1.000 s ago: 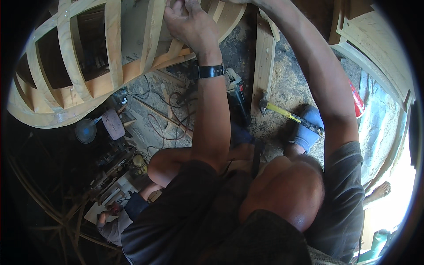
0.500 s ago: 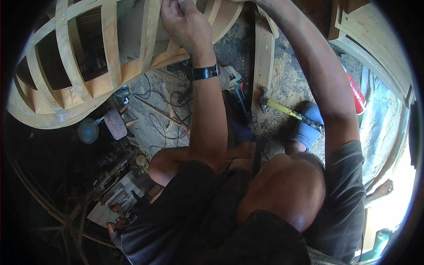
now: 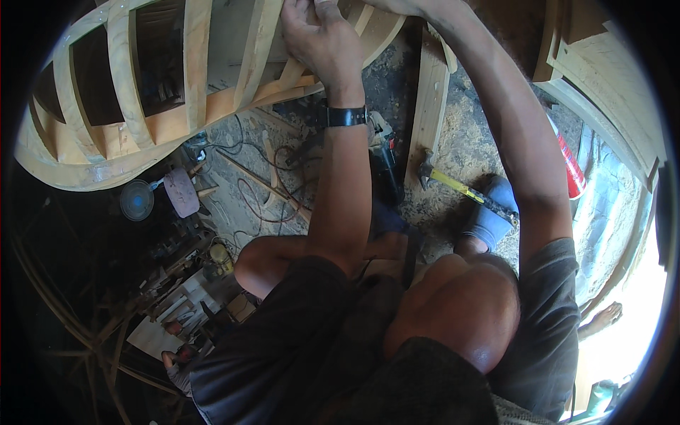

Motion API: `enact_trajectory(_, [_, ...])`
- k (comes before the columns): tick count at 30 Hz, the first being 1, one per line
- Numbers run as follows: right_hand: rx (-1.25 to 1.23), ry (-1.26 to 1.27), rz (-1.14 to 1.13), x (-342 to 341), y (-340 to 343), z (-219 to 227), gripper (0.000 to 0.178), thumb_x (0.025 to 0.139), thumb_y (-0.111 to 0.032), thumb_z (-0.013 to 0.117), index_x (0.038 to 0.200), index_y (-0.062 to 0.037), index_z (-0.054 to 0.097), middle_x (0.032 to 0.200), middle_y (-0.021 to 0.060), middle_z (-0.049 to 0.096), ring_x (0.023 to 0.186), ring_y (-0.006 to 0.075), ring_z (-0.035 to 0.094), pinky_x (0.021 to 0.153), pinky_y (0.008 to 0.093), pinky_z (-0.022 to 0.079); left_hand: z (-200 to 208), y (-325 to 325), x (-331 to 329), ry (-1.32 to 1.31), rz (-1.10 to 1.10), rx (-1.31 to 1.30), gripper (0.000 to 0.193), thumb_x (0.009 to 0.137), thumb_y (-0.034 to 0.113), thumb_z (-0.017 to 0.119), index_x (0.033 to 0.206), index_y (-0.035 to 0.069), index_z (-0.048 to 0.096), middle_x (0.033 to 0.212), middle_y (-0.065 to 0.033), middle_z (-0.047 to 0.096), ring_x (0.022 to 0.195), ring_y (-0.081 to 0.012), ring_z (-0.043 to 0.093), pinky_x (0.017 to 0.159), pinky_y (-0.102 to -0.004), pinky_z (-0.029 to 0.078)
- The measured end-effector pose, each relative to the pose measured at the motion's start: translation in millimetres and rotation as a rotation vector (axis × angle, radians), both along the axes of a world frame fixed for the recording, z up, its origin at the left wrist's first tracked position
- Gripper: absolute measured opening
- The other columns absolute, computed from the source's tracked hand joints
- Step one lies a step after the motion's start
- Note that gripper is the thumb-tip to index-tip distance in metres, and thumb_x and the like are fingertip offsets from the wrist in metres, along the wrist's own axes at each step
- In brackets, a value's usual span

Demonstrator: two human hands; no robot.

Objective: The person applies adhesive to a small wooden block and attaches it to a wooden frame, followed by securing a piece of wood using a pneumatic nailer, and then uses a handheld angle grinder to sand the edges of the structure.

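Note:
A curved wooden frame with several upright ribs [image 3: 197,64] fills the upper left. My left hand [image 3: 326,42], a black strap [image 3: 346,117] on its wrist, is raised at the frame's right part, beside a rib. Its fingers are curled inward at the top edge of the picture; what they hold, if anything, is hidden. My right hand [image 3: 407,6] reaches to the top edge, right of the left hand. Only its back and wrist show there, and the fingers are cut off or hidden.
On the dusty floor below lie a hammer [image 3: 457,185] with a yellow handle, a corded power tool [image 3: 386,159] and a long board [image 3: 428,92]. A red and white can [image 3: 572,166] stands right of my right arm. Another person's foot [image 3: 605,319] shows far right.
The wooden frame and my left hand sit slightly farther right and higher in the picture, as the view has shifted. Both hands keep nearly the same pose at the frame.

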State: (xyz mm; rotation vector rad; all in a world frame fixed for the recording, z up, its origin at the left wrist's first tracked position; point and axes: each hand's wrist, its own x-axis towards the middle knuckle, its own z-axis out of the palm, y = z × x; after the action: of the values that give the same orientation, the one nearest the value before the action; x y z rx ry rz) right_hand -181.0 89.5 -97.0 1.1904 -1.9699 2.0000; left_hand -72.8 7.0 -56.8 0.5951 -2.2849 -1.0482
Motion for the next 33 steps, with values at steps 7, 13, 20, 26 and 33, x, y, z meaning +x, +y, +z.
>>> enact_trajectory(7, [-0.12, -0.158, 0.117, 22, 17, 10, 0.062, 0.086, 0.0, 0.064, 0.145, 0.0022, 0.044, 0.107, 0.0181, 0.067, 0.106, 0.0329, 0.066, 0.094, 0.039, 0.05, -12, -11, 6, 0.237, -0.218, 0.129, 0.035, 0.105, 0.014, 0.057, 0.132, -0.008, 0.057, 0.124, -0.0153, 0.068, 0.116, -0.0237, 0.065, 0.102, -0.0352, 0.049])
enact_trajectory(13, [-0.165, -0.164, -0.007, 56, 30, 17, 0.065, 0.087, -0.002, 0.07, 0.146, 0.0006, 0.044, 0.11, 0.0133, 0.065, 0.108, 0.0263, 0.064, 0.098, 0.0373, 0.049, -6, -15, 26, 0.23, -0.319, 0.137, 0.029, 0.105, 0.014, 0.053, 0.121, -0.009, 0.063, 0.115, -0.0125, 0.07, 0.106, -0.018, 0.065, 0.098, -0.0316, 0.047])
enact_trajectory(20, [-0.275, -0.232, 0.0, 77, 32, 9, 0.061, 0.091, 0.0, 0.069, 0.147, -0.0013, 0.043, 0.107, 0.0091, 0.068, 0.103, 0.0175, 0.064, 0.096, 0.0331, 0.047, 7, -27, 38, 0.216, -0.433, 0.454, 0.041, 0.106, 0.029, 0.057, 0.129, -0.005, 0.061, 0.119, -0.0127, 0.068, 0.117, -0.0195, 0.059, 0.105, -0.0349, 0.039])
enact_trajectory(26, [-0.403, -0.453, 0.115, 80, 48, 21, 0.053, 0.097, 0.003, 0.06, 0.147, -0.0024, 0.044, 0.105, 0.0075, 0.069, 0.102, 0.0138, 0.063, 0.093, 0.0299, 0.045, 7, -35, 38, 0.225, -0.41, 0.827, 0.062, 0.102, 0.041, 0.061, 0.148, 0.001, 0.047, 0.14, -0.0128, 0.056, 0.137, -0.0268, 0.045, 0.116, -0.0467, 0.021])
enact_trajectory(33, [-0.361, -0.418, 0.083, 75, 48, 21, 0.05, 0.097, 0.001, 0.06, 0.145, -0.0024, 0.046, 0.105, 0.0067, 0.07, 0.101, 0.0127, 0.062, 0.09, 0.0288, 0.047, 5, -32, 39, 0.249, -0.349, 0.87, 0.054, 0.102, 0.031, 0.063, 0.143, -0.001, 0.05, 0.141, -0.0144, 0.057, 0.137, -0.0258, 0.047, 0.118, -0.0452, 0.026])
